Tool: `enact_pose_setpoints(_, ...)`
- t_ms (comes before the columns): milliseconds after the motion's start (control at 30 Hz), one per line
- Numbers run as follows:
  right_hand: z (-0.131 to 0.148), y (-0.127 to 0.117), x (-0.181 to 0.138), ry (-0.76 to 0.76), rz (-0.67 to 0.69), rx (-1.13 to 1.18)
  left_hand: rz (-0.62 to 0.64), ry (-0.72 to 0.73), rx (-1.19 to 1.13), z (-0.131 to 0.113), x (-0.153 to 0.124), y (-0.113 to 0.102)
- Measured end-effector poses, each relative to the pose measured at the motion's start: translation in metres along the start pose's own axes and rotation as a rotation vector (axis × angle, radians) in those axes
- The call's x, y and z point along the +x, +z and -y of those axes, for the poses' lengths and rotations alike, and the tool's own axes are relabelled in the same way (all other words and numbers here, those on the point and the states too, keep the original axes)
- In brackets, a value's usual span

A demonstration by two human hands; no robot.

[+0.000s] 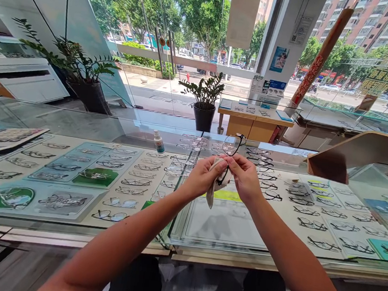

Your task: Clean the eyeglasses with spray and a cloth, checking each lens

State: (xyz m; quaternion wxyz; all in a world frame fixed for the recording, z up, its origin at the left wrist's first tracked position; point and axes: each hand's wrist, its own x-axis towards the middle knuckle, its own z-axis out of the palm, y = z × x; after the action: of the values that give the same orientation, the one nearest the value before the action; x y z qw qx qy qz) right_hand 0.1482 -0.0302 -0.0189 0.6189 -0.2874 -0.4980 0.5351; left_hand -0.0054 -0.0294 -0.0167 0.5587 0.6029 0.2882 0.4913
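Above the glass display counter [136,126], both hands meet around a pair of dark-framed eyeglasses [240,145]. One rim stands up above the fingers, and another dark part shows below them. My left hand [201,178] is closed on a pale wiping cloth [210,197], whose end hangs down beneath the fingers. The cloth lies against the eyeglasses. With thumb and fingers pinched, my right hand [246,176] grips the eyeglasses from the other side. The fingers hide the middle of the frame.
A small white bottle with a blue label [159,142] stands on the counter left of my hands. Several rows of eyeglasses [135,182] lie inside the case. A brown wooden-edged panel [355,153] rises at the right. Potted plants [203,116] stand beyond the counter.
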Motion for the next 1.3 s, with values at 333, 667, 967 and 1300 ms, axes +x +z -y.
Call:
enact_pose_setpoints(333, 0.019, -0.012, 0.008, -0.048, -0.088, 0.003, -0.044, -0.105, -0.155, 0.007, 0.015, -0.016)
enact_pose_setpoints(667, 0.017, -0.010, 0.002, 0.051, 0.200, -0.267, -0.130, -0.090, -0.260, -0.005, 0.023, -0.030)
enact_pose_setpoints(967, 0.007, -0.011, 0.003, 0.110, 0.282, -0.248, -0.012, -0.103, -0.264, -0.011, 0.017, -0.029)
enact_pose_setpoints(1300, 0.007, -0.010, 0.004, 0.117, 0.327, -0.195, 0.016, -0.075, -0.319, -0.009, 0.020, -0.033)
